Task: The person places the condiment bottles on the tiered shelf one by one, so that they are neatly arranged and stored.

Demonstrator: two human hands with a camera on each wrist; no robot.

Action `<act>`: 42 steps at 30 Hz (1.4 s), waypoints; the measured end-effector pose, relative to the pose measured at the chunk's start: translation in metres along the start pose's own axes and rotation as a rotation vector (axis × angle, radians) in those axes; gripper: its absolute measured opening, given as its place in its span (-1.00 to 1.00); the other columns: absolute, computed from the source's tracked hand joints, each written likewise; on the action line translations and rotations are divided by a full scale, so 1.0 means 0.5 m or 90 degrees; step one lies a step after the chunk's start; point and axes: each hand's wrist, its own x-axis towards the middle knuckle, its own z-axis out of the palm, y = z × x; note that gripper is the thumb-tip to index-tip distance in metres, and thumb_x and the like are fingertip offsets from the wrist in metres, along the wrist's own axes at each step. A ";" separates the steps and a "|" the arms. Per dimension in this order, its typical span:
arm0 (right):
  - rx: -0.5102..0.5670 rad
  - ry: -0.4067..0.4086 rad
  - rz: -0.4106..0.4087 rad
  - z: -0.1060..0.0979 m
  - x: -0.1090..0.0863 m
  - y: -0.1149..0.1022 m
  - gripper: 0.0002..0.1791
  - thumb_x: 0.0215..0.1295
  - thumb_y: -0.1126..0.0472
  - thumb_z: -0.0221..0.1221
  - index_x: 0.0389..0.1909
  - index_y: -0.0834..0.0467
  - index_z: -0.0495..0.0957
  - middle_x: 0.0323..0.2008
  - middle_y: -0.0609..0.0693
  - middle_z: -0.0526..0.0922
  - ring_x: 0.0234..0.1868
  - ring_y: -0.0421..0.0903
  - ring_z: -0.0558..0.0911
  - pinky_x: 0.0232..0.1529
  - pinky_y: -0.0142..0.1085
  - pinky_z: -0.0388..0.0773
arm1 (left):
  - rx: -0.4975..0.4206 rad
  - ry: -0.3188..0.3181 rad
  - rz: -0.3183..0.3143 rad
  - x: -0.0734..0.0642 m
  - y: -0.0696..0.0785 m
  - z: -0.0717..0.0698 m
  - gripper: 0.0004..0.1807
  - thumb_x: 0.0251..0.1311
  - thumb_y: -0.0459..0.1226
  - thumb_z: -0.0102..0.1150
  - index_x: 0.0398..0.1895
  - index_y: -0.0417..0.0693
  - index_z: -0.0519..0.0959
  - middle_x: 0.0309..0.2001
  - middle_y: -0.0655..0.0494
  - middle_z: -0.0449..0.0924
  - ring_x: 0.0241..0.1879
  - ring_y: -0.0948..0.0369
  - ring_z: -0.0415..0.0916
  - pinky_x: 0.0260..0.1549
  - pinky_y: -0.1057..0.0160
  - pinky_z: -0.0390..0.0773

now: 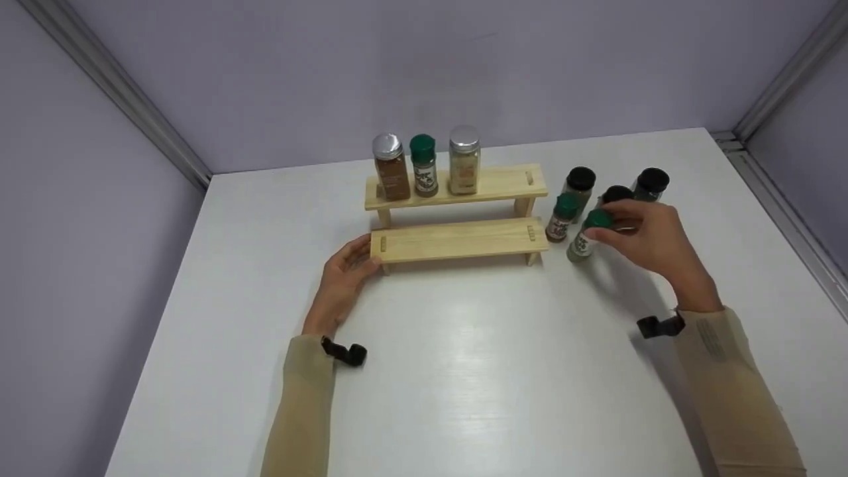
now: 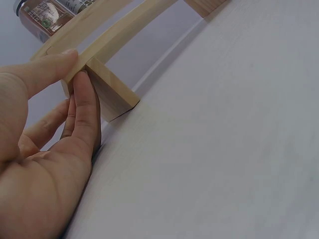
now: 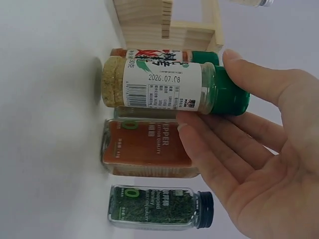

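Note:
At its left end, the two-tier wooden rack is gripped by my left hand. In the left wrist view the thumb lies on top of the lower shelf, with fingers against its underside and leg. My right hand pinches a green-capped spice jar by its cap, thumb on one side and fingers on the other. This jar has a white label and pale brown contents, and stands close to the table right of the rack. Another green-capped jar is just beside it.
Along the upper shelf stand a silver-capped brown jar, a small green-capped jar and a silver-capped pale jar. Behind my right hand are black-capped jars, including a red-brown one and one of green flakes.

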 end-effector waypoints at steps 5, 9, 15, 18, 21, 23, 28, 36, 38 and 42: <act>0.016 0.004 -0.017 -0.011 -0.004 -0.014 -0.45 0.38 0.07 0.48 0.27 0.24 0.66 0.02 0.22 0.75 -0.19 -0.60 0.61 -0.19 -0.71 0.54 | 0.003 0.001 -0.006 0.002 -0.001 -0.002 -0.33 0.46 -0.35 0.34 0.57 -0.14 0.36 0.47 -0.09 0.39 0.48 0.06 0.36 0.36 0.27 0.57; 0.043 -0.002 -0.003 -0.024 -0.008 -0.024 -0.48 0.44 0.06 0.42 0.31 0.18 0.64 -0.01 0.01 0.74 -0.13 -0.52 0.65 -0.15 -0.66 0.56 | 0.007 0.007 -0.011 0.001 -0.002 -0.002 -0.33 0.44 -0.32 0.37 0.56 -0.10 0.39 0.46 -0.07 0.41 0.47 0.06 0.37 0.36 0.26 0.57; 0.123 0.000 -0.019 -0.044 -0.020 -0.041 -0.53 0.52 0.18 0.33 0.36 0.24 0.59 -0.03 -0.30 0.68 -0.04 -0.41 0.70 -0.08 -0.62 0.60 | 0.007 0.002 -0.009 0.003 -0.006 0.002 -0.34 0.45 -0.33 0.36 0.56 -0.09 0.39 0.45 -0.08 0.42 0.46 0.06 0.39 0.37 0.25 0.57; 0.154 0.005 -0.037 -0.050 -0.026 -0.050 -0.56 0.53 0.26 0.30 0.35 0.28 0.58 -0.04 -0.27 0.70 -0.06 -0.36 0.71 -0.08 -0.60 0.63 | 0.002 0.000 -0.010 0.002 -0.006 0.004 -0.35 0.46 -0.37 0.33 0.56 -0.12 0.38 0.44 -0.11 0.42 0.43 0.05 0.41 0.35 0.25 0.59; 0.174 0.011 -0.048 -0.052 -0.025 -0.059 -0.58 0.52 0.29 0.30 0.34 0.27 0.60 -0.05 -0.23 0.71 -0.07 -0.32 0.73 -0.08 -0.59 0.64 | 0.008 0.005 -0.009 0.002 -0.005 0.002 -0.35 0.46 -0.38 0.33 0.56 -0.13 0.38 0.44 -0.11 0.42 0.43 0.05 0.41 0.33 0.27 0.60; 0.184 0.018 -0.052 -0.053 -0.021 -0.066 -0.58 0.53 0.30 0.30 0.34 0.27 0.60 -0.05 -0.21 0.72 -0.07 -0.31 0.74 -0.07 -0.58 0.65 | 0.015 0.008 -0.007 0.002 -0.003 0.002 -0.36 0.46 -0.37 0.33 0.56 -0.12 0.39 0.44 -0.10 0.42 0.43 0.06 0.40 0.33 0.27 0.60; 0.189 0.033 -0.063 -0.055 -0.005 -0.087 -0.57 0.55 0.28 0.27 0.37 0.24 0.59 -0.01 -0.23 0.73 -0.05 -0.33 0.75 -0.05 -0.59 0.67 | 0.034 0.009 -0.007 0.000 0.001 -0.001 -0.36 0.46 -0.32 0.35 0.55 -0.07 0.41 0.46 -0.06 0.42 0.47 0.08 0.38 0.35 0.27 0.58; 0.143 0.027 -0.091 -0.065 0.036 -0.155 -0.57 0.57 0.20 0.26 0.38 0.17 0.59 -0.02 -0.22 0.71 -0.07 -0.35 0.74 -0.06 -0.61 0.63 | 0.044 0.010 -0.001 0.001 0.000 -0.005 -0.38 0.47 -0.30 0.34 0.55 -0.07 0.41 0.44 -0.05 0.44 0.45 0.08 0.39 0.35 0.29 0.57; 0.134 0.019 -0.093 -0.066 0.046 -0.174 -0.57 0.57 0.18 0.27 0.38 0.17 0.59 0.00 -0.20 0.72 -0.05 -0.36 0.73 -0.03 -0.60 0.63 | 0.049 0.012 -0.002 0.001 -0.001 -0.005 -0.38 0.47 -0.30 0.35 0.54 -0.05 0.42 0.43 -0.05 0.44 0.45 0.09 0.40 0.36 0.28 0.56; 0.122 0.006 -0.090 -0.065 0.067 -0.198 -0.55 0.59 0.11 0.26 0.40 0.13 0.58 0.08 -0.10 0.71 0.00 -0.38 0.71 0.03 -0.60 0.61 | 0.046 0.010 -0.006 -0.001 -0.001 -0.001 -0.35 0.46 -0.29 0.36 0.56 -0.04 0.41 0.44 -0.04 0.43 0.46 0.08 0.39 0.36 0.28 0.56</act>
